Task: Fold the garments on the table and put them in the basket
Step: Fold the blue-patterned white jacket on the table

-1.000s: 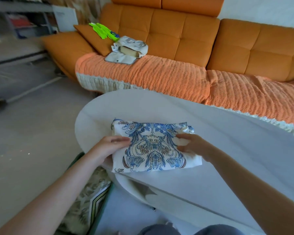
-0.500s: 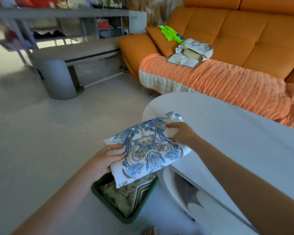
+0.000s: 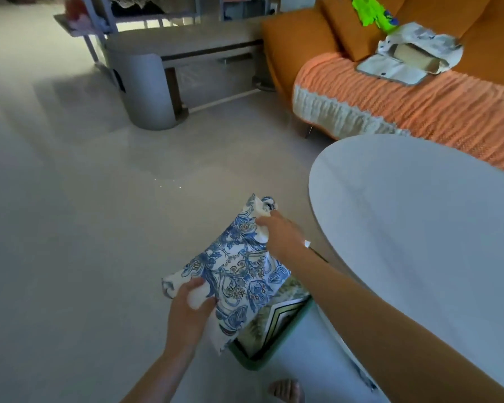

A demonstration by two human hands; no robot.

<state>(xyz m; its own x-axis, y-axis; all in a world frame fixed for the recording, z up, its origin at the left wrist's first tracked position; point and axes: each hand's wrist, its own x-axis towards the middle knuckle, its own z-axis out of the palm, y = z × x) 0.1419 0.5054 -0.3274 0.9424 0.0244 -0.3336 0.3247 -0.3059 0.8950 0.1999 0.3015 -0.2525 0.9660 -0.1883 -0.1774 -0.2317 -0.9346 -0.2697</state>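
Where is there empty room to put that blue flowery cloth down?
Bare: the white table top, from its rounded edge to the sofa, and the floor between the green basket and the grey bench. Crowded: the basket, holding a folded leafy garment.

Home living room, orange sofa (image 3: 419, 112), table (image 3: 419, 213)

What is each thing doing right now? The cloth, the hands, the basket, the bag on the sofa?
Basket: on the floor beside the table, folded fabric already inside.
Cloth: folded, held in the air over the basket.
Left hand: grips the cloth's near corner.
Right hand: grips the cloth's far end.
Bag: lying on the sofa, flap open.
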